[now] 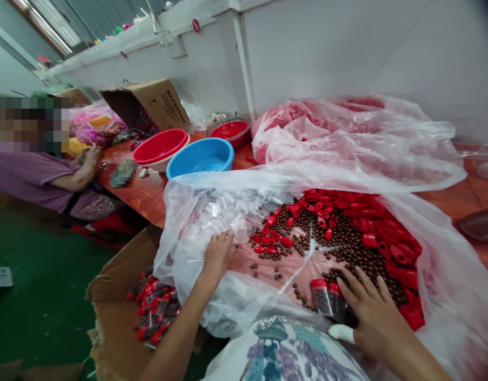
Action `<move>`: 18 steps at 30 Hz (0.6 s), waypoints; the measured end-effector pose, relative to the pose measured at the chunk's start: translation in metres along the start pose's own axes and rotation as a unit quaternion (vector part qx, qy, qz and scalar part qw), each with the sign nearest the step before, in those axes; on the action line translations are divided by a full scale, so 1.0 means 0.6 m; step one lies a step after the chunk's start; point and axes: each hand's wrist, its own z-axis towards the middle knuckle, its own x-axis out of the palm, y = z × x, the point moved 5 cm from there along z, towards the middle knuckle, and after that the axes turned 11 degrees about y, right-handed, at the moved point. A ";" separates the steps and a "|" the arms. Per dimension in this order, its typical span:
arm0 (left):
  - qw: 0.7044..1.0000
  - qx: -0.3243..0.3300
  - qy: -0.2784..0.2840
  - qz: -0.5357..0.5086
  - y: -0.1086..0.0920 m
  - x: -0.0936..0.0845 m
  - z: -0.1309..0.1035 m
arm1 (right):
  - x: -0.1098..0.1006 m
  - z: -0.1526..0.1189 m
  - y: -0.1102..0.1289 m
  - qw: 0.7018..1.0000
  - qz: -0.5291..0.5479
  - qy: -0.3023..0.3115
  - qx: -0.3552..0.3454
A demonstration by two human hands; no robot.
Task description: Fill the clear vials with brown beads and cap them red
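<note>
My left hand (218, 256) is at the right edge of a heap of clear plastic cups (216, 211), fingers curled together; what lies under the fingertips is hidden. My right hand (369, 309) lies spread, palm down, over brown beads (353, 241), with a white covering (341, 333) on its thumb. Just left of its fingers, filled clear containers with red caps (321, 297) lie on their sides, partly under the hand. Loose red caps (270, 241) lie among the beads, and a larger pile of red caps (398, 254) lies along the right side.
A clear plastic sheet (446, 238) surrounds the heaps. Behind are a blue basin (202, 156), a red basin (160, 147) and bagged red pieces (307, 121). A carton (113, 307) with filled containers stands below left. A person (41, 174) sits at the table's far left.
</note>
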 end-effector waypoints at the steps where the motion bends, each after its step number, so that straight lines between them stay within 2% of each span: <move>1: 1.000 0.009 -0.004 0.006 0.000 0.000 0.003 | -0.003 0.002 -0.001 1.000 0.008 0.005 0.000; 5: 0.996 0.013 -0.072 -0.049 0.001 -0.014 0.003 | -0.032 0.035 0.011 0.998 0.062 0.006 -0.009; 7: 0.986 -0.005 -0.098 -0.138 0.001 -0.020 -0.002 | -0.048 0.068 0.031 0.996 0.081 0.015 -0.028; 9: 0.961 -0.009 -0.096 -0.259 -0.009 -0.017 -0.007 | -0.059 0.110 0.055 0.996 0.076 0.030 -0.039; 12: 0.898 0.013 -0.062 -0.436 -0.045 -0.004 -0.012 | -0.069 0.174 0.098 0.994 0.070 0.040 -0.074; 14: 0.864 0.027 -0.029 -0.503 -0.075 0.005 -0.011 | -0.069 0.210 0.120 0.994 0.066 0.051 -0.076; 18: 0.847 0.075 0.069 -0.521 -0.127 0.012 0.004 | -0.069 0.244 0.140 0.994 0.061 0.064 -0.067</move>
